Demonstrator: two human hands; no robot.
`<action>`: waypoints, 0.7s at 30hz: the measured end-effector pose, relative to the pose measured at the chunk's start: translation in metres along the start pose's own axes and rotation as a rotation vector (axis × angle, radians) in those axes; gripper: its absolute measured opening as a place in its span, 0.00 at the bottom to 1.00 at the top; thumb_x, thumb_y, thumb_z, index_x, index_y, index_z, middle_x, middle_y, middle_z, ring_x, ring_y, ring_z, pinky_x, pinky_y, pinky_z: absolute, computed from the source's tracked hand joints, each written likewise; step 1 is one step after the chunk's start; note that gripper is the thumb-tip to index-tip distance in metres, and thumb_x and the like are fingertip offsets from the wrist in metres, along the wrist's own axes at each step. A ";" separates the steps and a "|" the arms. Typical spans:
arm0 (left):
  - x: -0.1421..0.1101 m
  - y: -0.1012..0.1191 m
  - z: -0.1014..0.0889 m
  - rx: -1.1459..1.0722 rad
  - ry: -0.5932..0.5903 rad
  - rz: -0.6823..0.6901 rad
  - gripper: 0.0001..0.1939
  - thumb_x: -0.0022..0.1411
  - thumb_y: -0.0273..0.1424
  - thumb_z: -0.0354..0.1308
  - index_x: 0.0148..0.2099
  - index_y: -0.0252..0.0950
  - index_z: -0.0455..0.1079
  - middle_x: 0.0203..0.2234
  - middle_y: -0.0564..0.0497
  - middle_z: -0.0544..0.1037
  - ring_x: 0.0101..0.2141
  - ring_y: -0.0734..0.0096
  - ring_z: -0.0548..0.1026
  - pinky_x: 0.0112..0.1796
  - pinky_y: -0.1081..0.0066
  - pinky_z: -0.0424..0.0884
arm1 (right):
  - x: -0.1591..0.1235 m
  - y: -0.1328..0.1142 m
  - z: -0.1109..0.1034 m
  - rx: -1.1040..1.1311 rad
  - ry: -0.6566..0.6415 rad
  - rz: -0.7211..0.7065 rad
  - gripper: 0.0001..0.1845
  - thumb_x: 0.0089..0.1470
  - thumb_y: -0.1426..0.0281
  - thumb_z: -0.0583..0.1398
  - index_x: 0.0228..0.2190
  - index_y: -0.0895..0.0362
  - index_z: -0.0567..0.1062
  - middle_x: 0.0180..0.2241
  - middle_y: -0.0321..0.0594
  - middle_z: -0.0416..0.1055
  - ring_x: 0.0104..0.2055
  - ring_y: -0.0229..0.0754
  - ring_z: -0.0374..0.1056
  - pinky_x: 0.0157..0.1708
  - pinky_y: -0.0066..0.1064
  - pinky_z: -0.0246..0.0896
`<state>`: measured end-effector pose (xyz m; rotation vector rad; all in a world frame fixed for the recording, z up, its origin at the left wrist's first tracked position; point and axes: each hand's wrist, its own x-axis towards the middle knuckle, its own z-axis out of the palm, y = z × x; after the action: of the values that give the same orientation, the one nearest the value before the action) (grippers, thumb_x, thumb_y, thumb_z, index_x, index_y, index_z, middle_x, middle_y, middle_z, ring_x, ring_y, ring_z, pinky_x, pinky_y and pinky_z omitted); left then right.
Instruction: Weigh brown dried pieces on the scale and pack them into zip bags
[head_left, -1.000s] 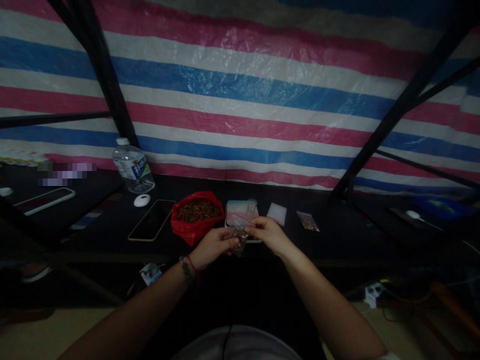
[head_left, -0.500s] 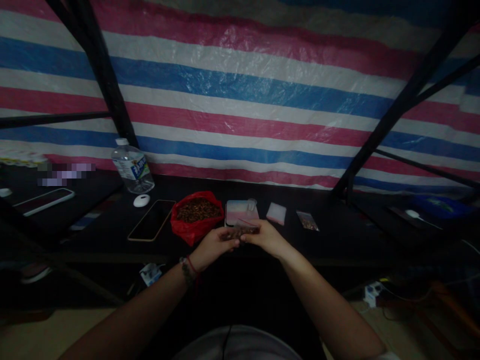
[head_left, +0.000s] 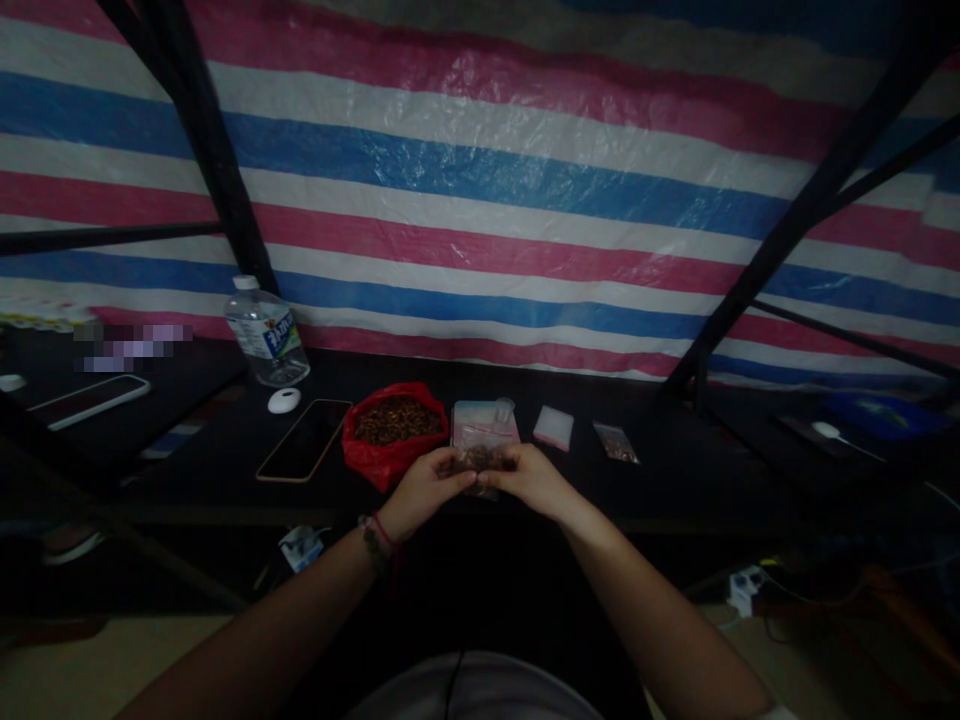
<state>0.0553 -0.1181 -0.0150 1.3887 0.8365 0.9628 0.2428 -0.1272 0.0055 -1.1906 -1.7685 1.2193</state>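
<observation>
Between my two hands is a small clear plastic bag (head_left: 477,459) with brown grains in it, held just in front of the table's front edge area. My left hand (head_left: 426,487) grips its left side and my right hand (head_left: 535,478) its right side, thumbs nearly meeting on the near face. Right behind the bag lies a pale flat device like a small scale (head_left: 466,418), partly covered, with a small clear cup (head_left: 503,410) on it. An open red bag (head_left: 384,462) full of brown grains (head_left: 397,419) stands to the left of it.
To the right lie a stack of empty clear bags (head_left: 553,427) and a filled small bag (head_left: 616,442). Leftward are a phone (head_left: 304,442), a white oval case (head_left: 284,401) and a plastic bottle (head_left: 268,338). Black metal posts (head_left: 217,160) frame a striped sheet (head_left: 480,200).
The small bag has been turned more upright, its top edge now showing above my fingers over the scale. My hands have shifted slightly and still hold it.
</observation>
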 end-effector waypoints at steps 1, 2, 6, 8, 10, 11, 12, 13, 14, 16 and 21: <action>0.000 0.000 0.000 0.005 -0.002 0.000 0.21 0.47 0.37 0.66 0.42 0.31 0.71 0.37 0.46 0.78 0.39 0.64 0.76 0.43 0.65 0.70 | 0.000 0.000 0.001 0.014 -0.006 -0.006 0.10 0.45 0.66 0.64 0.30 0.60 0.77 0.28 0.39 0.75 0.30 0.39 0.69 0.32 0.30 0.63; 0.000 -0.001 0.000 0.010 -0.001 -0.003 0.20 0.48 0.38 0.65 0.42 0.31 0.71 0.37 0.46 0.78 0.39 0.64 0.76 0.43 0.64 0.70 | 0.000 0.000 0.001 0.034 -0.011 -0.015 0.11 0.45 0.66 0.64 0.32 0.60 0.77 0.30 0.40 0.75 0.31 0.40 0.69 0.33 0.31 0.64; 0.001 -0.003 -0.002 0.014 0.040 -0.003 0.18 0.51 0.39 0.62 0.41 0.31 0.71 0.36 0.46 0.78 0.38 0.63 0.76 0.43 0.63 0.70 | 0.002 0.002 0.002 0.158 0.080 -0.042 0.19 0.42 0.66 0.66 0.39 0.58 0.74 0.35 0.40 0.75 0.34 0.41 0.71 0.36 0.33 0.65; 0.002 -0.004 -0.002 -0.004 0.066 0.014 0.19 0.51 0.38 0.63 0.42 0.31 0.70 0.38 0.46 0.78 0.38 0.63 0.76 0.43 0.63 0.70 | 0.004 0.005 0.001 0.179 0.124 -0.044 0.19 0.42 0.66 0.66 0.38 0.58 0.74 0.34 0.40 0.75 0.34 0.40 0.71 0.35 0.32 0.65; 0.002 -0.004 -0.001 -0.042 0.078 0.042 0.20 0.50 0.36 0.64 0.44 0.31 0.69 0.41 0.45 0.77 0.41 0.62 0.75 0.45 0.63 0.69 | 0.004 0.008 -0.001 0.148 0.122 -0.047 0.15 0.42 0.66 0.65 0.34 0.59 0.74 0.31 0.39 0.74 0.32 0.40 0.70 0.34 0.32 0.64; 0.001 -0.003 0.000 -0.064 0.072 0.055 0.22 0.50 0.36 0.64 0.46 0.32 0.69 0.42 0.45 0.77 0.42 0.62 0.75 0.46 0.63 0.69 | 0.004 0.008 -0.002 0.125 0.114 -0.050 0.13 0.42 0.67 0.65 0.32 0.59 0.74 0.30 0.39 0.74 0.31 0.39 0.70 0.34 0.31 0.64; 0.001 -0.003 0.000 -0.077 0.054 0.062 0.23 0.50 0.35 0.65 0.47 0.32 0.68 0.43 0.44 0.77 0.43 0.62 0.75 0.47 0.62 0.69 | 0.004 0.009 -0.003 0.103 0.105 -0.053 0.11 0.43 0.67 0.65 0.31 0.59 0.74 0.29 0.39 0.74 0.31 0.39 0.69 0.33 0.31 0.63; 0.001 -0.003 0.000 -0.076 0.029 0.063 0.23 0.50 0.35 0.64 0.48 0.32 0.68 0.44 0.44 0.76 0.43 0.61 0.75 0.47 0.62 0.68 | 0.003 0.009 -0.003 0.084 0.099 -0.054 0.10 0.43 0.67 0.65 0.30 0.59 0.75 0.28 0.38 0.73 0.30 0.38 0.69 0.32 0.30 0.63; 0.000 -0.003 0.001 -0.063 0.003 0.060 0.23 0.51 0.35 0.64 0.48 0.32 0.68 0.44 0.43 0.77 0.43 0.61 0.75 0.47 0.61 0.68 | 0.003 0.008 -0.003 0.063 0.100 -0.051 0.10 0.44 0.66 0.64 0.29 0.59 0.75 0.27 0.38 0.73 0.29 0.38 0.68 0.31 0.29 0.62; 0.000 -0.003 0.000 -0.022 -0.026 0.052 0.21 0.53 0.37 0.62 0.47 0.31 0.70 0.42 0.43 0.77 0.42 0.61 0.75 0.46 0.61 0.69 | 0.002 0.007 -0.003 0.001 0.118 -0.043 0.10 0.44 0.65 0.64 0.26 0.59 0.75 0.23 0.36 0.71 0.26 0.37 0.66 0.28 0.28 0.60; 0.000 -0.004 -0.001 0.007 -0.046 0.030 0.21 0.53 0.38 0.62 0.47 0.31 0.71 0.41 0.44 0.78 0.40 0.61 0.76 0.45 0.62 0.71 | 0.002 0.004 -0.001 0.007 0.149 -0.085 0.12 0.44 0.63 0.64 0.31 0.59 0.75 0.27 0.37 0.72 0.28 0.37 0.66 0.29 0.27 0.60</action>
<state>0.0543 -0.1178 -0.0186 1.4273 0.7873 0.9488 0.2444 -0.1248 0.0025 -1.1589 -1.6856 1.0588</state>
